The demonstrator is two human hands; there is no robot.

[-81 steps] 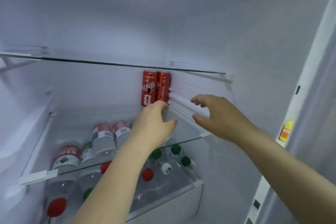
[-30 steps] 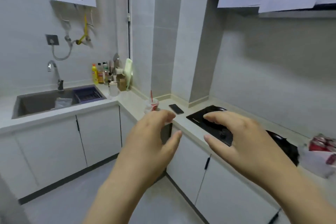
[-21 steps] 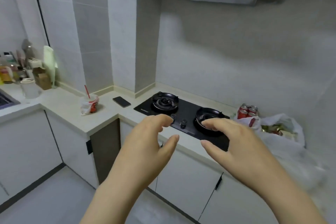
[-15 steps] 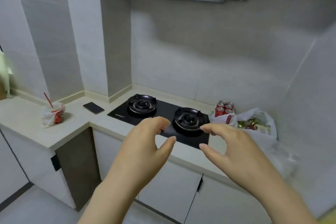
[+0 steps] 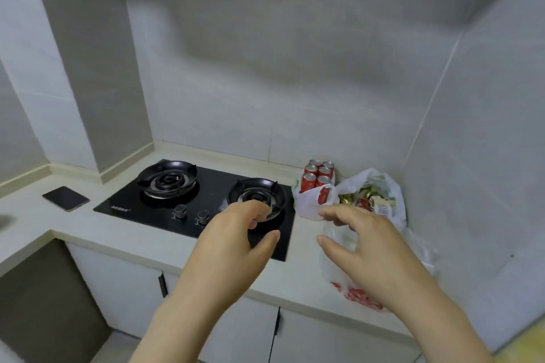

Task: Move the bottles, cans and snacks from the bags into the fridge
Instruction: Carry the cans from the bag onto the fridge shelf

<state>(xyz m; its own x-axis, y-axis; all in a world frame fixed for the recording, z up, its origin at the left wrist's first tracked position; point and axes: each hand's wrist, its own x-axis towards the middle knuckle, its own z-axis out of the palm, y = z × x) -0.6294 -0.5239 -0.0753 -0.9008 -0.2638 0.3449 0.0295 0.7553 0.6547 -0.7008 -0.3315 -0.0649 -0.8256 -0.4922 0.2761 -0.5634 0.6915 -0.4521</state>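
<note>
reaching left hand point(image 5: 233, 242) and right hand point(image 5: 368, 247), fingers loosely curled, empty, near bagged cans point(image 5: 317, 178)

LIGHT you get soft, even, rather dim grey light, source unseen | SHADOW broad smudges on the back wall point(image 5: 265, 82) | GLARE faint sheen on the black hob point(image 5: 212, 186) | EDGES wall lines bow | FOCUS left hand point(image 5: 230, 247) and right hand point(image 5: 374, 253) slightly soft, yellow blur bottom right

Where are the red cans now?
In the head view, the red cans stand at the back of the counter, just right of the stove, with the snack bag on their right.
</note>
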